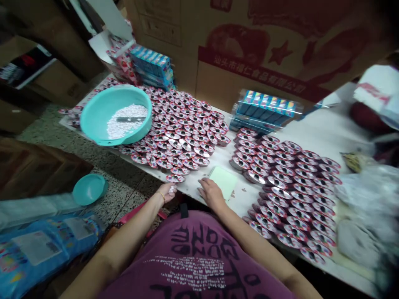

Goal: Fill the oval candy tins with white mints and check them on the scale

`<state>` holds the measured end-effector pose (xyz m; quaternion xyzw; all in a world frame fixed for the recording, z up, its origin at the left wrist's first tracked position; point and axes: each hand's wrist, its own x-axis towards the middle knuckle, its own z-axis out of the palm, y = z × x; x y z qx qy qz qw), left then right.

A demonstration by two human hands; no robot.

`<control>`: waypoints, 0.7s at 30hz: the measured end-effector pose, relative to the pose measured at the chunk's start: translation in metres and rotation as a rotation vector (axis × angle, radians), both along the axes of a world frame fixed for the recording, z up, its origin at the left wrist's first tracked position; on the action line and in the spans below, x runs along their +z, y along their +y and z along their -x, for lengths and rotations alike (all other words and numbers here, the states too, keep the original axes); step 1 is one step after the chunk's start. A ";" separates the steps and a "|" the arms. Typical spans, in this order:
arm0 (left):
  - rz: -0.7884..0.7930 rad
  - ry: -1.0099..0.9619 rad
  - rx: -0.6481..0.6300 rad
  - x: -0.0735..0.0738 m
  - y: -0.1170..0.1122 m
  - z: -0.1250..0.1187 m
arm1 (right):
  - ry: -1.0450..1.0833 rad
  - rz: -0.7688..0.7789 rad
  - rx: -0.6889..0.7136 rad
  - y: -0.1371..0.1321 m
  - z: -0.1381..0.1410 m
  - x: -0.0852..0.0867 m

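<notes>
Left hand (166, 193): grip almost closed, fingers curled in a loose pinch on a few small white pellets (171, 189), mostly hidden by the fingertips, so the count is unreadable. Just beside it lies a round red-and-silver plastic shell (175, 178), at the near end of the rows.

Right hand (212, 194): grip open and empty, fingers spread low on the white bench (314, 133), right by a pale green rectangular card (223, 182); contact with the card is hard to confirm.

More of these shells fill the bench in tight overlapping rows: a left block (183, 141) and a right block (289, 199). A round teal plastic basin (137, 97) sits on the left block, holding a heap of white pellets (124, 124) and a flat grey blade (131, 119). Behind stand blue boxes in clear wrap (264, 109). At right, clear plastic bags (364, 199) are blurred, contents unclear. A smaller teal bowl (89, 189) rests on the speckled terrazzo floor (124, 182).
</notes>
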<state>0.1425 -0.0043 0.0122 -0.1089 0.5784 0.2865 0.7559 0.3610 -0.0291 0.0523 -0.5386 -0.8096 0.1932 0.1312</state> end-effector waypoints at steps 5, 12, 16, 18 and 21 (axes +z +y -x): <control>0.008 -0.014 -0.066 0.003 0.002 0.005 | -0.051 -0.132 -0.500 -0.100 -0.137 0.016; -0.047 -0.206 -0.163 0.015 -0.016 -0.033 | -0.485 0.070 -0.414 -0.180 -0.193 0.016; -0.090 -0.344 -0.227 0.028 -0.017 -0.063 | -0.540 0.048 -0.378 -0.181 -0.187 -0.004; -0.098 -0.371 -0.241 0.033 -0.016 -0.071 | -0.538 0.036 -0.358 -0.184 -0.187 -0.011; -0.105 -0.372 -0.219 0.038 -0.017 -0.073 | -0.490 -0.006 -0.322 -0.188 -0.189 -0.011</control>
